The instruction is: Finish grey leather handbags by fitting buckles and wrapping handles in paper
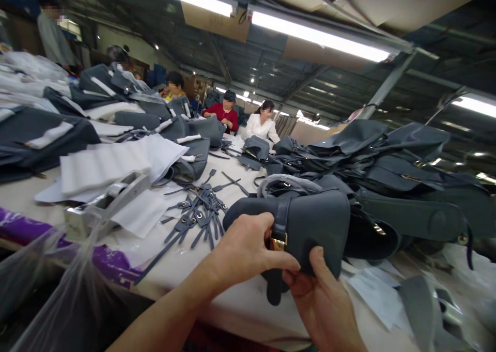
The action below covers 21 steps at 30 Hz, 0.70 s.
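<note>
A dark grey leather bag [318,217] is held up over the table's front edge, its flap side toward me. A strap with a gold buckle [279,241] crosses it. My left hand [248,246] grips the bag at this strap, fingers curled behind it and thumb stretched below the buckle. Lower right, my right hand [323,295] holds the bag's lower edge, thumb on the front and fingers underneath. A dark strap end [274,287] hangs down between the hands. Left of the bag, small buckled straps [199,215] lie in a loose heap.
Grey bags [411,166] are piled at the right, with more bags [34,140] at the left. White foam sheets [104,166] and a tape dispenser [108,204] are on the table [166,290] at the left. Several people sit or stand farther back.
</note>
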### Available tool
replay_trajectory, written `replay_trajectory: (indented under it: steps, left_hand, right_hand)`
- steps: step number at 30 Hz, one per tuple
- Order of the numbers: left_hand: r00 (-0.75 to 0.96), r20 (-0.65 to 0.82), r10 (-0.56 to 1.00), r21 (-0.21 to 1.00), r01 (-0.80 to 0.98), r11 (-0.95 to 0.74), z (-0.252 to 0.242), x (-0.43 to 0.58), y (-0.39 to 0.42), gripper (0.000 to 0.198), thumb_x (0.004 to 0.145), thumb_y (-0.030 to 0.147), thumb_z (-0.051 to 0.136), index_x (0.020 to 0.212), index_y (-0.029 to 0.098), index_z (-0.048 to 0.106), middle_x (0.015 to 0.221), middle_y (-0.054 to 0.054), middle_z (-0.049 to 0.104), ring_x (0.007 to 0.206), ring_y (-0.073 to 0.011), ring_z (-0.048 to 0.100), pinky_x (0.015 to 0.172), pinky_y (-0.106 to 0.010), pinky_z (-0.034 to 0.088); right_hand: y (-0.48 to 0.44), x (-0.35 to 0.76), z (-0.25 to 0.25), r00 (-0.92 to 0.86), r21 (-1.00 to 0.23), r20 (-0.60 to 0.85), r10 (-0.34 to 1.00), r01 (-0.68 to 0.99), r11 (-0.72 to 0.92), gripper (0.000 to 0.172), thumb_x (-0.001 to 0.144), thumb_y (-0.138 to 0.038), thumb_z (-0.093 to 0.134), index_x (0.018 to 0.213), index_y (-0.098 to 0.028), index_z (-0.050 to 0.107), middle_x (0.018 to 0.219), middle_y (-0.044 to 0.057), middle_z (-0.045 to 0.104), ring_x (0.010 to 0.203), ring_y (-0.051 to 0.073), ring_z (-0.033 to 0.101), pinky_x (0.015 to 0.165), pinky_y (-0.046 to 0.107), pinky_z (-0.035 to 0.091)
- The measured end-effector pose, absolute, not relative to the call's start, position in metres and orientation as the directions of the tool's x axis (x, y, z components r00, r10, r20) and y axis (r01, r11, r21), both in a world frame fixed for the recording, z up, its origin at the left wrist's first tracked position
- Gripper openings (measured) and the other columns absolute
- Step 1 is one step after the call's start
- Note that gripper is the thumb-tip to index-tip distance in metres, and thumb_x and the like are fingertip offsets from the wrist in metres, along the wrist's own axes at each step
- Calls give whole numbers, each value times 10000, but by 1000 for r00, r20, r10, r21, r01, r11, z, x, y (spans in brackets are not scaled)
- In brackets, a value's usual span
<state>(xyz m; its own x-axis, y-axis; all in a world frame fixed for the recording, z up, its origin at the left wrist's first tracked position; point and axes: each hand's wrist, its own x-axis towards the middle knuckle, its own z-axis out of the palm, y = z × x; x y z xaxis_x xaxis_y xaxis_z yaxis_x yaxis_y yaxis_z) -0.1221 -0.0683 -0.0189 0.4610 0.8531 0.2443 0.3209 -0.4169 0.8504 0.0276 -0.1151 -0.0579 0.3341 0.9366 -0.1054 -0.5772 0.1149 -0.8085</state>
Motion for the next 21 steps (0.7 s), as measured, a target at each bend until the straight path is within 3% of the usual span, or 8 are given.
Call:
replay_trajectory:
  steps: [5, 9, 13, 16, 19, 21]
  left_hand:
    - [552, 149, 820, 966, 95, -239, -30, -124, -57, 364, 665, 320, 766, 658, 201, 423, 583, 87, 461, 481, -103, 546, 418, -200, 443]
    - [634, 147, 760, 977, 26, -210, -40, -124, -47, 301, 707, 294, 720, 698, 199, 434, 577, 89, 467, 470, -101, 560, 413, -192, 451]
    - [674, 161, 721, 977, -6, -214, -43, -128, -44, 279, 755, 300, 662, 719, 208, 401, 604, 77, 491, 495, -104, 568, 444, -201, 447]
    - [632, 193, 751, 943, 92, -319, -39, -130, -53, 265, 767, 338, 651, 750, 208, 421, 657, 59, 516, 561, -109, 557, 483, -206, 402]
    - [475, 237, 847, 844, 332, -422, -32, -128, -67, 440, 623, 448, 790, 752, 207, 446, 650, 65, 494, 565, -108, 465, 468, -225, 284]
    - [426, 248, 870, 825, 379, -420, -29, -126, -72, 497, 558, 456, 837, 736, 207, 445, 631, 75, 482, 552, -100, 417, 460, -234, 241]
  right_hand:
    - [-111, 28, -66, 265, -811, -77, 961, -578, 94, 446, 630, -456, 863, 960, -183, 739, 910, 83, 785, 713, 213, 736, 615, 318, 622]
    - [-109, 28, -71, 272, -810, -62, 960, -575, 111, 481, 657, -484, 837, 1017, -186, 726, 924, 97, 782, 744, 247, 738, 706, 436, 626]
    - [-109, 28, -72, 276, -802, -53, 960, -584, 124, 488, 710, -462, 804, 1107, -203, 692, 948, 81, 780, 785, 236, 737, 739, 441, 619]
    - [-110, 25, -69, 302, -808, -60, 951, -574, 132, 516, 725, -461, 790, 1158, -209, 669, 940, 68, 779, 803, 232, 738, 740, 420, 617]
    - [-112, 21, -65, 361, -832, -75, 930, -537, 141, 527, 690, -458, 812, 1120, -181, 686, 892, 71, 781, 753, 235, 738, 699, 382, 619]
    - [-114, 20, -65, 373, -838, -74, 925, -527, 145, 481, 672, -446, 828, 1041, -163, 705, 845, 66, 779, 676, 210, 725, 606, 316, 606]
